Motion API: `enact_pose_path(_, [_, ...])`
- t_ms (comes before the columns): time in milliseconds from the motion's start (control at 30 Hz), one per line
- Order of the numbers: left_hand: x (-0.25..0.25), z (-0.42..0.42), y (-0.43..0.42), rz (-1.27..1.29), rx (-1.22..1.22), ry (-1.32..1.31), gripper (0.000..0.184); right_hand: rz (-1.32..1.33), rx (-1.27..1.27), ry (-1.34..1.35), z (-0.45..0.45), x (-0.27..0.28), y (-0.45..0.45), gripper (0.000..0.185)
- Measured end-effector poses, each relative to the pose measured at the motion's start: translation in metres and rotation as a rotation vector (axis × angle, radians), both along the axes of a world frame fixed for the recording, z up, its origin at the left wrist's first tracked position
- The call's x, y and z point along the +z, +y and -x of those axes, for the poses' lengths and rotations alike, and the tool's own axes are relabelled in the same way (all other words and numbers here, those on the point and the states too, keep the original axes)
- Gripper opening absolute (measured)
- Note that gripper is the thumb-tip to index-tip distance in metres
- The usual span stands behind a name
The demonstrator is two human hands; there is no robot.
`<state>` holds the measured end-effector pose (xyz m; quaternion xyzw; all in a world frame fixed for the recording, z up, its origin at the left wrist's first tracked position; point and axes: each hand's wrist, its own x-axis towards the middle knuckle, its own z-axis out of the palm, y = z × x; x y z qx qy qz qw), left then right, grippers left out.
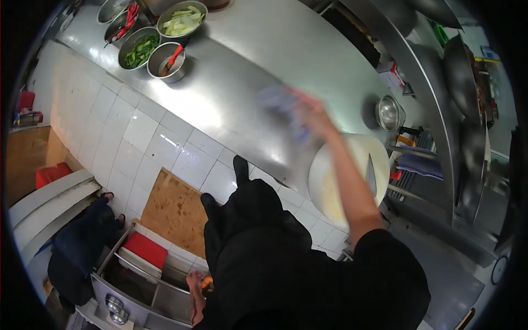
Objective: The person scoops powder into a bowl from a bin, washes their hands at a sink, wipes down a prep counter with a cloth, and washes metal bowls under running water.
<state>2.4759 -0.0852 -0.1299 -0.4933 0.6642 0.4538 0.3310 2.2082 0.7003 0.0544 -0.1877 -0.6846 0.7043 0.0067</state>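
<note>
My right hand [312, 113], blurred by motion, is closed on a blue-grey cloth [280, 104] over the steel counter [236, 104]. The forearm passes over a round white cutting board [324, 165], where a cleaver [370, 176] lies to the right of the arm. My left hand [194, 279] hangs low at the bottom, by the sink edge and beside a small orange thing [207, 282]; its fingers are too small to make out.
Bowls of green vegetables [141, 52], pale pieces [183, 22] and a red-handled brush [173, 58] stand at the counter's far left. Steel bowls [389, 114] sit near the board. Another person [82, 242] is at lower left, beyond the sink [173, 302]. Cardboard [175, 214] covers some floor.
</note>
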Motion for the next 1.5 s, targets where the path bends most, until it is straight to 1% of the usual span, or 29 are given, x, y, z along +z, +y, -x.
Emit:
enact_pose_path(33, [0.027,0.006,0.015,0.025,-0.192,-0.189,0.019,-0.266,-0.018,-0.161,-0.005,0.015,0.057,0.044])
enact_pose_path(67, [0.044,0.014,0.030,0.053,-0.381,-0.379,0.024,-0.475,-0.037,-0.258,-0.015,-0.005,0.116,0.047])
enact_pose_path(100, [0.040,0.021,0.031,0.054,-0.388,-0.386,0.024,-0.937,0.051,-0.194,-0.032,-0.048,0.175,0.054])
enact_pose_path(167, [0.025,0.039,0.032,-0.007,-0.385,-0.264,0.026,-1.375,0.167,-0.954,-0.043,-0.069,0.191,0.065])
enact_pose_path(200, [0.024,0.052,0.039,-0.024,-0.402,-0.160,0.029,-1.372,0.164,-0.954,-0.043,-0.090,0.196,0.065])
enact_pose_path(267, [0.025,0.090,0.061,-0.046,-0.396,0.018,0.031,-1.302,-0.256,-1.014,-0.049,-0.126,0.199,0.068])
enact_pose_path(300, [0.026,0.107,0.071,-0.052,-0.372,0.088,0.030,-1.299,-0.259,-1.020,-0.050,-0.126,0.190,0.068])
enact_pose_path(367, [0.040,0.140,0.095,-0.085,-0.369,0.150,0.029,-1.126,-0.529,-1.248,-0.037,-0.113,0.153,0.060])
enact_pose_path(500, [0.032,0.145,0.086,-0.184,-0.373,0.311,0.028,-1.139,-0.685,-1.283,-0.029,-0.092,0.082,0.052])
enact_pose_path(567, [0.016,0.134,0.066,-0.241,-0.398,0.280,0.028,-1.249,-0.357,-1.203,-0.030,-0.096,0.060,0.046])
enact_pose_path(600, [0.008,0.128,0.051,-0.294,-0.431,0.242,0.028,-1.242,-0.371,-1.217,-0.039,-0.101,0.037,0.046])
enact_pose_path(667, [0.000,0.123,0.021,-0.327,-0.507,0.225,0.028,-1.366,-0.608,-0.708,-0.051,-0.113,-0.012,0.043])
enact_pose_path(767, [0.030,0.137,-0.019,-0.203,-0.632,0.143,0.026,-1.277,-0.501,-0.278,-0.131,-0.105,-0.120,0.050])
enact_pose_path(800, [0.022,0.139,-0.035,-0.214,-0.632,0.154,0.026,-1.215,-0.403,-0.041,-0.172,-0.108,-0.153,0.060])
enact_pose_path(833, [0.006,0.134,-0.069,-0.196,-0.504,0.123,0.026,-1.461,-0.198,-0.046,-0.205,-0.081,-0.184,0.057])
enact_pose_path(867, [-0.007,0.130,-0.102,-0.180,-0.382,0.084,0.027,-1.192,-0.003,-0.360,-0.257,-0.079,-0.196,0.042])
enact_pose_path(900, [-0.017,0.128,-0.129,-0.204,-0.334,0.096,0.026,-0.973,0.116,-0.480,-0.298,-0.079,-0.200,0.028])
enact_pose_path(967, [-0.019,0.134,-0.147,-0.162,-0.260,0.074,0.023,-0.822,0.254,-0.735,-0.318,-0.031,-0.218,0.022])
enact_pose_path(1000, [-0.027,0.133,-0.155,-0.170,-0.262,0.074,0.023,-0.828,0.250,-0.739,-0.314,-0.018,-0.214,0.022])
enact_pose_path(1133, [-0.033,0.142,-0.162,-0.142,-0.283,0.030,0.019,-0.463,-0.040,-0.467,-0.242,0.028,-0.157,0.033])
enact_pose_path(1200, [-0.022,0.146,-0.135,-0.193,-0.267,0.071,0.020,-0.485,-0.114,-0.253,-0.192,0.060,-0.103,0.034])
enact_pose_path(1233, [-0.008,0.148,-0.111,-0.189,-0.261,0.076,0.020,-0.506,-0.173,-0.282,-0.163,0.085,-0.079,0.035])
enact_pose_path(1267, [0.008,0.152,-0.083,-0.150,-0.345,0.116,0.022,-0.702,-0.155,-0.120,-0.147,0.077,-0.038,0.035])
enact_pose_path(1300, [0.018,0.155,-0.060,-0.107,-0.425,0.155,0.023,-0.827,-0.137,-0.121,-0.125,0.085,-0.005,0.033])
enact_pose_path(1333, [0.022,0.154,-0.045,-0.098,-0.414,0.158,0.023,-0.925,-0.164,-0.149,-0.111,0.064,0.040,0.033])
enact_pose_path(1400, [0.027,0.149,-0.013,-0.123,-0.446,0.203,0.027,-0.831,-0.213,-0.241,-0.077,0.006,0.112,0.035])
enact_pose_path(1433, [0.033,0.147,0.004,-0.116,-0.436,0.201,0.027,-0.875,-0.333,-0.362,-0.065,-0.042,0.143,0.030])
enact_pose_path(1467, [0.039,0.145,0.024,-0.096,-0.482,0.220,0.028,-0.919,-0.452,-0.485,-0.055,-0.069,0.160,0.025])
enact_pose_path(1500, [0.044,0.143,0.046,-0.077,-0.528,0.238,0.029,-1.020,-0.594,-0.645,-0.036,-0.078,0.137,0.026])
